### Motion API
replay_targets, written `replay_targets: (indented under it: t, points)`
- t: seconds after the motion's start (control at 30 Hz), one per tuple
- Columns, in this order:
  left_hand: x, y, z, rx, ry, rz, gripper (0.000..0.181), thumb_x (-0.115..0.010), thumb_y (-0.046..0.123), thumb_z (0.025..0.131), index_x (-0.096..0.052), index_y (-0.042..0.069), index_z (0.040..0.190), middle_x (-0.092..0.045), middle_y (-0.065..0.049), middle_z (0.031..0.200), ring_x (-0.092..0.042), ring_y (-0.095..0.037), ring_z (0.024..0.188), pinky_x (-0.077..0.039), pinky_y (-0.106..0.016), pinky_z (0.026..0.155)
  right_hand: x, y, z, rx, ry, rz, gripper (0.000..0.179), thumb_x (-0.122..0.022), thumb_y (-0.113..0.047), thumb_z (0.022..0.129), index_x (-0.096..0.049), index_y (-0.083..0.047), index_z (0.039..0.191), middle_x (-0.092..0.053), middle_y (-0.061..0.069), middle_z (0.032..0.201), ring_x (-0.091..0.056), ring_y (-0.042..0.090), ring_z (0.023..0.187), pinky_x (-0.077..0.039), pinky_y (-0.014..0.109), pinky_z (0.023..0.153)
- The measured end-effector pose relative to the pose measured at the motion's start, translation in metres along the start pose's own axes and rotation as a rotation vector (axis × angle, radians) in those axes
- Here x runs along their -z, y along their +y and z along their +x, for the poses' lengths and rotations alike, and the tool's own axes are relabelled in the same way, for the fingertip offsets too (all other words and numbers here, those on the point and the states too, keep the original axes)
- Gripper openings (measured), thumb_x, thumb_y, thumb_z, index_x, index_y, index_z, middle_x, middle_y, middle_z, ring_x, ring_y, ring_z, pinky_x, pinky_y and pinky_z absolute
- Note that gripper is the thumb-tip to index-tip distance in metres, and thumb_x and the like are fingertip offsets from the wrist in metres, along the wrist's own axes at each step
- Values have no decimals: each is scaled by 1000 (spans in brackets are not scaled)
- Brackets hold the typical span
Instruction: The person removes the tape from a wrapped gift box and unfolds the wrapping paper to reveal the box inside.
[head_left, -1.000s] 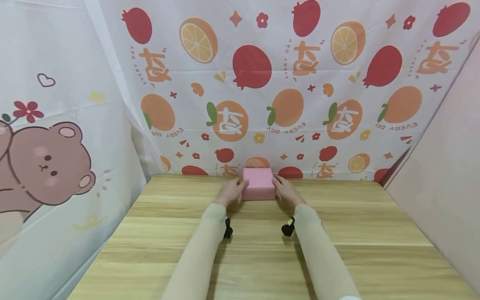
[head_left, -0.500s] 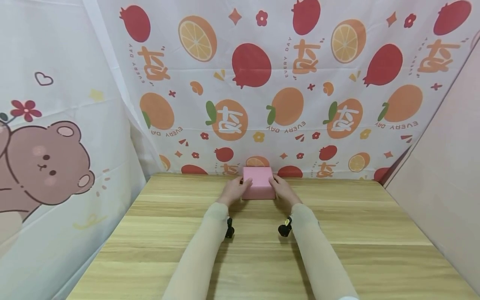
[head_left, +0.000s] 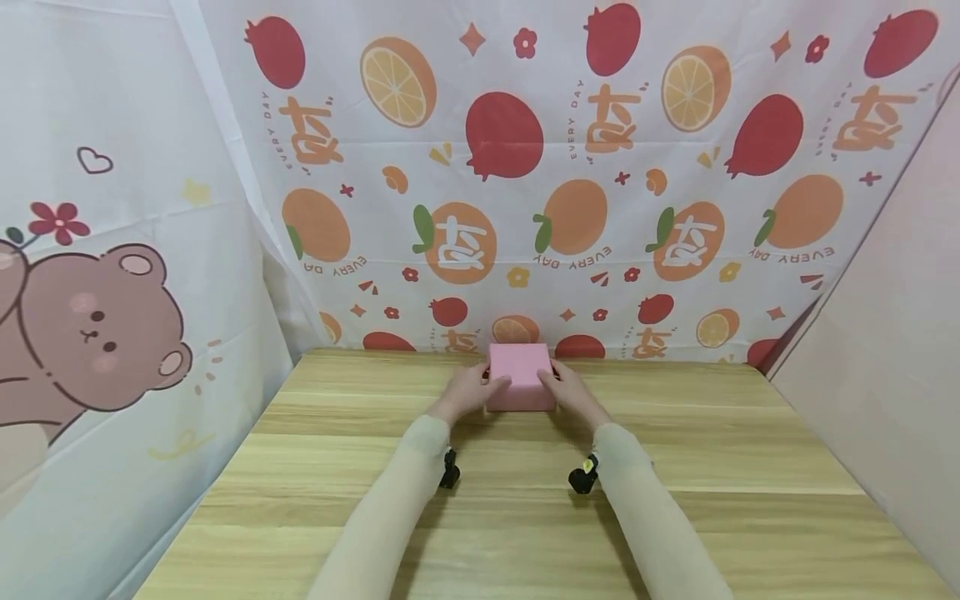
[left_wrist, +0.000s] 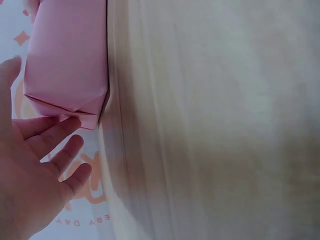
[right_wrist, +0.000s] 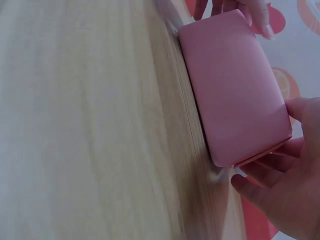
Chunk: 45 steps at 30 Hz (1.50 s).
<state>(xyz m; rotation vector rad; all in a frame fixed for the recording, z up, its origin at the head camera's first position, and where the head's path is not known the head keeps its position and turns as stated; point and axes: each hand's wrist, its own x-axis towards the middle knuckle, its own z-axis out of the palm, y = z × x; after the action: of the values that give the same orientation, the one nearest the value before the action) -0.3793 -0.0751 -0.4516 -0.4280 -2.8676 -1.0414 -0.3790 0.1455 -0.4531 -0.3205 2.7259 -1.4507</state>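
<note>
A pink paper-wrapped box (head_left: pixel 521 367) sits near the far edge of the wooden table, between both hands. My left hand (head_left: pixel 463 393) holds its left end, with the thumb reaching over the top edge. In the left wrist view, the fingertips (left_wrist: pixel 74 123) touch the folded paper at that end. On the opposite side, my right hand (head_left: pixel 577 395) grips the right end, thumb at the top edge. The right wrist view shows the fingers (right_wrist: pixel 265 172) spread along the folded end of the box. The far face of the box is hidden.
Behind the table (head_left: pixel 517 517) hangs a white cloth (head_left: pixel 517 217) printed with fruit. A bear-printed cloth (head_left: pixel 217 317) hangs at the left, and a pale panel (head_left: pixel 885 333) stands at the right. Small black devices (head_left: pixel 582 477) are strapped to both wrists.
The box has shifted slightly toward me from the back cloth. Both thumbs have come further over its top, and the wrists have drawn back a little and apart.
</note>
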Motion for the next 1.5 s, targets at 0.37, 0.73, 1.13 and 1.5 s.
replay_targets:
  t: [0.37, 0.73, 1.13, 1.5]
  points:
    - [2, -1, -14, -87, -88, 37, 79, -57, 61, 74, -40, 13, 135, -57, -8, 122, -58, -20, 108, -47, -34, 89, 3, 0, -21, 34, -46, -65, 66, -50, -47, 87, -30, -13, 140, -42, 10, 138, -40, 25, 127, -32, 43, 104]
    - [10, 9, -41, -124, -165, 47, 74, -60, 55, 76, -41, 13, 134, -58, -5, 121, -56, -18, 110, -45, -34, 92, 4, 5, -44, 108, -106, -146, 76, -57, -47, 82, -25, -13, 142, -43, 9, 137, -47, 22, 121, -40, 38, 99]
    - [4, 17, -63, -108, -173, -9, 75, -60, 57, 75, -43, 11, 132, -58, -6, 121, -58, -19, 107, -48, -33, 88, 8, 3, -66, 113, -141, -138, 80, -56, -50, 82, -20, -13, 143, -41, 10, 139, -49, 25, 119, -41, 39, 97]
    - [3, 22, -70, 51, -82, -52, 77, -44, 68, 78, -48, 10, 129, -60, -9, 118, -56, -23, 108, -45, -39, 90, 15, 0, -72, -19, -86, -64, 61, -48, -45, 89, -37, -10, 137, -46, 13, 134, -47, 29, 120, -37, 44, 99]
